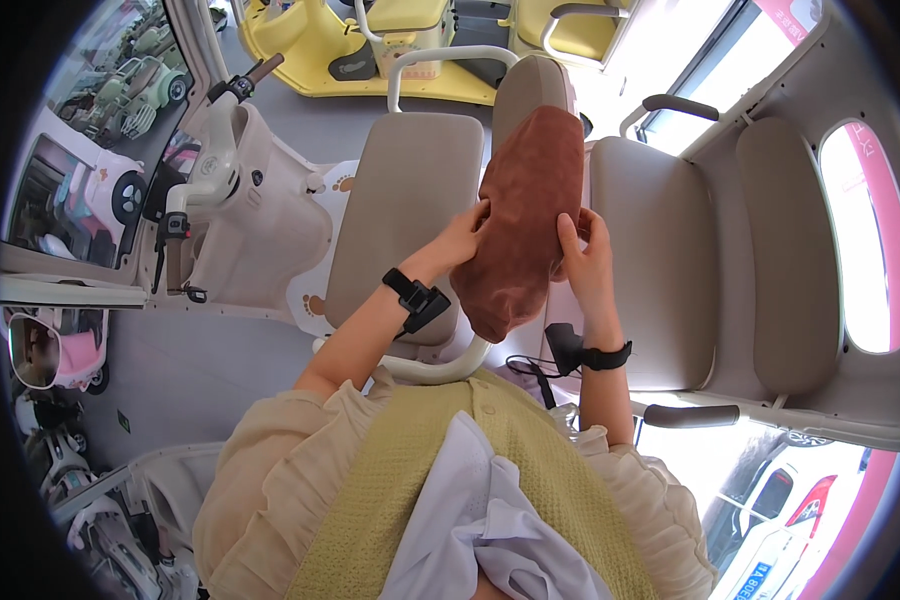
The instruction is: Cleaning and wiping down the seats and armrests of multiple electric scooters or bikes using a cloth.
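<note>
A reddish-brown fabric cover (530, 180), wrinkled and slightly bunched at its near end, lies over the upright beige backrest (537, 80) of a small vehicle's front seat. The far end of that backrest shows bare beyond the fabric. On the cover's left edge, my left hand (464, 236) grips the cloth, its fingertips partly tucked out of sight. My right hand (587, 254) pinches the right edge, thumb on top and fingers curled beside it. Left of the cover is the beige front seat cushion (407, 200); the rear seat cushion (655, 260) is on the right.
White tubular armrests (450, 56) flank the front seat at far and near sides. Handlebars (210, 170) rise at the left. The rear backrest (792, 250) and padded armrests (682, 104) stand right. Yellow vehicles (370, 50) are parked beyond. A thin black cable (525, 363) hangs near my right wrist.
</note>
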The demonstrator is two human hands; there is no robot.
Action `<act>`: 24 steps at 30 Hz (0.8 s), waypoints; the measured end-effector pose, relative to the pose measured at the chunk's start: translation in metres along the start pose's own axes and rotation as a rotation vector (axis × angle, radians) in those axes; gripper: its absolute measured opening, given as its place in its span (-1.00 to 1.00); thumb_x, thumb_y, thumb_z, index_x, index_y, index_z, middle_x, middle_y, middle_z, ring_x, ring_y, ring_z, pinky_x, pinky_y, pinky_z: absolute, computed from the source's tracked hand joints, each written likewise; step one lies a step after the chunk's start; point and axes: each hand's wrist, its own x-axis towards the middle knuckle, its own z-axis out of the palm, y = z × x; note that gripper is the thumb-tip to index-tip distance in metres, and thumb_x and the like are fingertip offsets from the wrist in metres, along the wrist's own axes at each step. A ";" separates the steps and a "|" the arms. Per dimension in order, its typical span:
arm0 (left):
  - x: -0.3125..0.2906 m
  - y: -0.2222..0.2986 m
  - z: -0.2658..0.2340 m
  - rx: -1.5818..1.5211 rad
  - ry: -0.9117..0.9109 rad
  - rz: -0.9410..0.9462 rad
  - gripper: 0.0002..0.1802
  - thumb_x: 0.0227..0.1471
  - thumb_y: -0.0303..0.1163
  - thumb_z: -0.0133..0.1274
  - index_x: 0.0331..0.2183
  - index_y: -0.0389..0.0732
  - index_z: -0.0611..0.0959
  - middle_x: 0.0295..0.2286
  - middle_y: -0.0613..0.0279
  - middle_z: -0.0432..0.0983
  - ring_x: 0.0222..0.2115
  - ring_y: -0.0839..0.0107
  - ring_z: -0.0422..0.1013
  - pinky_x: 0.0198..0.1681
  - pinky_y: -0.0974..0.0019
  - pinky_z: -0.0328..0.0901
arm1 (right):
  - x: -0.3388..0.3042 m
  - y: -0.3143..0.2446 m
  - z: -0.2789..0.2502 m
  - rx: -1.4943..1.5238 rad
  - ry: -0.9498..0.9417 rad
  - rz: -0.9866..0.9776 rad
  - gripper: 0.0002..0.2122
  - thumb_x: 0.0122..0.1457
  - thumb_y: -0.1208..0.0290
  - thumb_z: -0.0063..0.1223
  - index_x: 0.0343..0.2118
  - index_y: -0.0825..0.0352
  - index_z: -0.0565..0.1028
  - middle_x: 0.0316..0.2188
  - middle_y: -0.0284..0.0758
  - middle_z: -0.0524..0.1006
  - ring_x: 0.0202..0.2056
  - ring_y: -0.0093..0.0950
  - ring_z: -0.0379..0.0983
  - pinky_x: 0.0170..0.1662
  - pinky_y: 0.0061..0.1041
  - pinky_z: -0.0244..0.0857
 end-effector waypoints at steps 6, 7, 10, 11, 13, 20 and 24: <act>0.014 0.001 0.003 -0.097 0.122 -0.034 -0.73 -0.01 -0.33 -0.19 -0.26 -0.27 0.33 -0.31 0.22 0.29 -0.28 0.51 0.22 -0.17 0.46 0.13 | 0.007 -0.002 0.008 0.050 0.148 -0.006 -0.78 0.00 0.34 -0.06 -0.46 0.41 0.27 -0.57 -0.37 0.27 -0.50 -0.62 0.18 -0.45 -0.69 0.10; 0.021 -0.008 0.004 -0.096 0.124 -0.035 -0.73 -0.01 -0.33 -0.19 -0.26 -0.27 0.33 -0.31 0.22 0.29 -0.28 0.51 0.22 -0.17 0.46 0.13 | 0.011 0.000 0.010 0.052 0.146 -0.005 -0.78 0.00 0.34 -0.06 -0.46 0.41 0.27 -0.57 -0.37 0.27 -0.50 -0.62 0.18 -0.45 -0.69 0.10; 0.041 -0.024 0.005 -0.103 0.208 0.043 -0.74 0.00 -0.30 -0.20 -0.28 -0.26 0.32 -0.35 0.24 0.28 -0.32 0.54 0.21 -0.21 0.49 0.14 | 0.027 0.002 0.014 0.032 0.183 -0.040 -0.81 -0.01 0.36 -0.06 -0.44 0.37 0.27 -0.58 -0.37 0.27 -0.51 -0.63 0.17 -0.42 -0.69 0.08; 0.046 -0.022 0.006 -0.164 0.224 0.108 -0.72 0.01 -0.28 -0.22 -0.26 -0.24 0.31 -0.33 0.25 0.27 -0.31 0.54 0.20 -0.21 0.49 0.14 | 0.036 0.002 0.014 0.017 0.160 -0.085 -0.83 -0.02 0.37 -0.06 -0.45 0.36 0.28 -0.57 -0.36 0.28 -0.51 -0.60 0.18 -0.42 -0.66 0.09; 0.055 -0.016 0.012 -0.224 0.231 0.172 -0.71 0.02 -0.26 -0.23 -0.24 -0.22 0.29 -0.32 0.25 0.25 -0.30 0.54 0.20 -0.20 0.50 0.14 | 0.058 0.008 0.010 -0.001 0.144 -0.127 -0.84 -0.02 0.39 -0.06 -0.46 0.35 0.29 -0.57 -0.34 0.28 -0.50 -0.57 0.19 -0.41 -0.63 0.09; 0.060 0.008 0.010 -0.396 0.132 -0.004 -0.55 -0.02 -0.16 -0.23 -0.17 -0.29 0.21 -0.17 0.07 0.12 -0.12 0.36 0.07 -0.12 0.36 0.07 | 0.093 -0.003 0.004 -0.297 -0.019 -0.392 -0.85 -0.12 0.41 0.00 -0.48 0.31 0.34 -0.50 -0.23 0.31 -0.40 -0.31 0.20 -0.31 -0.43 0.09; 0.057 -0.001 0.001 -0.139 0.213 -0.135 -0.44 -0.06 -0.12 -0.19 -0.11 -0.31 0.17 -0.13 0.03 0.09 -0.09 0.32 0.06 -0.07 0.34 0.04 | 0.077 -0.011 0.012 -0.484 0.071 -0.572 -0.87 -0.13 0.40 0.01 -0.49 0.25 0.36 -0.49 -0.26 0.29 -0.36 -0.29 0.16 -0.26 -0.40 0.04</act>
